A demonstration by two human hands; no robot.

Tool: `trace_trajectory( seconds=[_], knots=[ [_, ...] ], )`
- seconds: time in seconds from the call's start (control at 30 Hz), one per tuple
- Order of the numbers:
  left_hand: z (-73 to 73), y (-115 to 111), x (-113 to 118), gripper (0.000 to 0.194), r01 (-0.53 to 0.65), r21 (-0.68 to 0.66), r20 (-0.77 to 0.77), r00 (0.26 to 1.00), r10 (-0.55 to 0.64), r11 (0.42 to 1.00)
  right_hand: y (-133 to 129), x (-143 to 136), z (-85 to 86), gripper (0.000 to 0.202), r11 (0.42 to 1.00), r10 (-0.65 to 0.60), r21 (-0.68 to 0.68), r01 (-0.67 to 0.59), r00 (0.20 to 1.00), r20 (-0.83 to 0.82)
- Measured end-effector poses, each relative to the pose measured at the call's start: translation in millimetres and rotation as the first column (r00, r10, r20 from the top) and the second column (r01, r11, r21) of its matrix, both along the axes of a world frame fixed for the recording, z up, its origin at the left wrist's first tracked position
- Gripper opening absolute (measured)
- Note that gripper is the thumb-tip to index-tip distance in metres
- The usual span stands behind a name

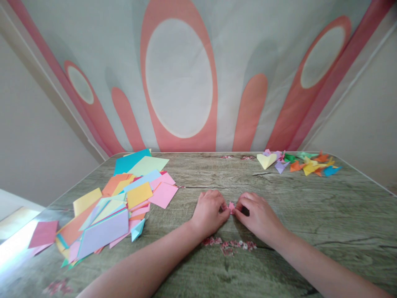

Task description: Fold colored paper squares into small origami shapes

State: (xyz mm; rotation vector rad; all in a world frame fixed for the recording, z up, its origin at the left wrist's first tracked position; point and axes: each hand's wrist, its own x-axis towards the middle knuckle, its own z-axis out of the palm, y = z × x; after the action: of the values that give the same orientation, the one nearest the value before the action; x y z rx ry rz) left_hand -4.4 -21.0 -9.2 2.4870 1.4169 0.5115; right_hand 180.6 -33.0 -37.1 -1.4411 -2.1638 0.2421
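Note:
A small piece of folded pink paper (pixel 231 207) is held between my two hands, just above the middle of the table. My left hand (pixel 212 209) pinches its left side between thumb and fingers. On the opposite side, my right hand (pixel 252 211) grips it with thumb and forefinger, the other fingers curled. Fingertips hide most of the paper, so its exact folded shape cannot be made out.
Loose coloured paper sheets (pixel 104 234) lie piled on the left of the wood-patterned table (pixel 198 174). Several folded paper figures (pixel 310 166) and a pale yellow paper heart (pixel 266 160) sit at the back right. A patterned cloth (pixel 180 78) hangs behind.

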Motion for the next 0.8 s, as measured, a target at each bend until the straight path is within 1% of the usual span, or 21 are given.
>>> trace_trajectory(
  seconds=[0.17, 0.27, 0.33, 0.4, 0.5, 0.6, 0.73, 0.8],
  knots=[
    [0.0, -1.4, -0.4, 0.011, 0.006, 0.02, -0.001, 1.0, -0.006, 1.0, -1.0, 0.1, 2.3, 0.016, 1.0, -0.002, 0.018, 0.001, 1.0, 0.018],
    [-0.1, -2.1, 0.0, 0.006, 0.061, 0.023, 0.034, 0.998, -0.062, 0.998, -2.5, 0.4, 3.7, 0.012, 1.0, 0.008, 0.028, -0.008, 1.0, -0.003],
    [0.0, -2.0, 0.1, 0.008, 0.1, 0.012, 0.052, 0.994, -0.1, 0.995, -4.7, 1.2, 5.0, 0.008, 0.998, 0.042, 0.037, -0.041, 0.999, -0.027],
    [0.1, -1.6, 0.0, 0.008, 0.112, 0.001, 0.066, 0.992, -0.112, 0.994, -7.9, 2.5, 6.8, 0.004, 0.992, 0.112, 0.058, -0.11, 0.993, -0.029],
    [0.5, -1.0, -0.5, 0.009, 0.109, 0.001, 0.087, 0.99, -0.108, 0.994, -13.4, 4.6, 10.2, 0.015, 0.97, 0.209, 0.111, -0.215, 0.976, 0.057],
    [1.5, -0.8, -0.8, 0.008, 0.115, 0.005, 0.085, 0.99, -0.115, 0.993, -16.7, 5.9, 14.5, 0.017, 0.958, 0.228, 0.131, -0.253, 0.957, 0.18],
    [3.5, -1.0, -1.2, 0.01, 0.12, 0.0, 0.062, 0.991, -0.12, 0.993, -16.7, 5.1, 20.9, 0.022, 0.959, 0.241, 0.076, -0.273, 0.927, 0.286],
    [4.5, -1.0, -1.6, 0.01, 0.121, -0.003, 0.059, 0.991, -0.121, 0.993, -15.9, 4.5, 23.3, 0.025, 0.964, 0.243, 0.037, -0.264, 0.927, 0.287]
  ],
)
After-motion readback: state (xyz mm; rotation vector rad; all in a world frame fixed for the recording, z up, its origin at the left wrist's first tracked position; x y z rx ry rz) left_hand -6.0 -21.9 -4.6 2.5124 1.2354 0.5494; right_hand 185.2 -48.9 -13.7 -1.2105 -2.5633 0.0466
